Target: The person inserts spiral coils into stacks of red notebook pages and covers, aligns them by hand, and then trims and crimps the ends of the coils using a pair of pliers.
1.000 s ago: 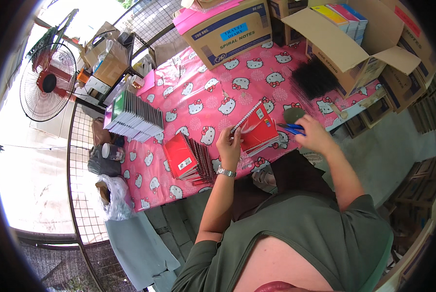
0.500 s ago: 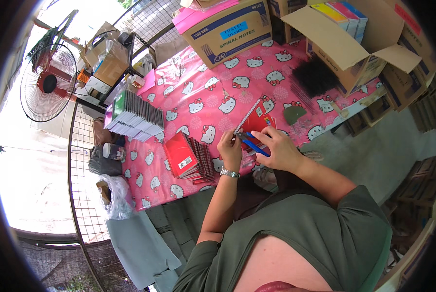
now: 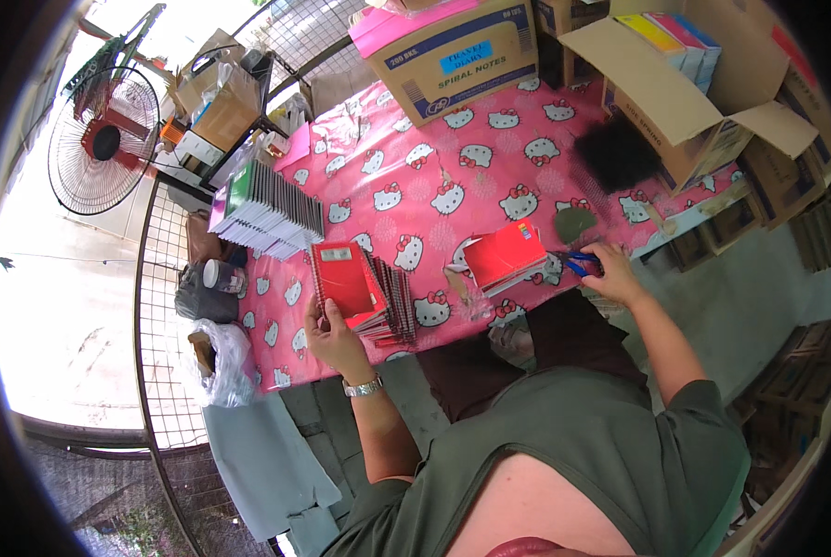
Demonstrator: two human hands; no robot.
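My left hand (image 3: pixel 334 336) pinches the lower left edge of a red spiral notebook (image 3: pixel 346 277). That notebook lies over a pile of similar red spiral notebooks (image 3: pixel 395 302), their dark coils facing right. Off to the right, my right hand (image 3: pixel 612 271) is closed around blue-handled pliers (image 3: pixel 578 264), whose jaws point left. Between my hands, near the table's front edge, a short stack of red notebooks (image 3: pixel 506 257) rests on the pink cloth. No coil can be made out on its top one.
The pink patterned tablecloth (image 3: pixel 388 223) carries a tall row of spiral notebooks (image 3: pixel 267 212) at left and a black tangled heap (image 3: pixel 613 153) at right. A dark green piece (image 3: pixel 575 224) lies nearby. Cardboard boxes (image 3: pixel 457 65) stand behind; a fan (image 3: pixel 104 141) is far left.
My left hand has carried a red spiral notebook leftward onto the pile. My right hand has drawn away to the right with the pliers. The whole view has shifted slightly.
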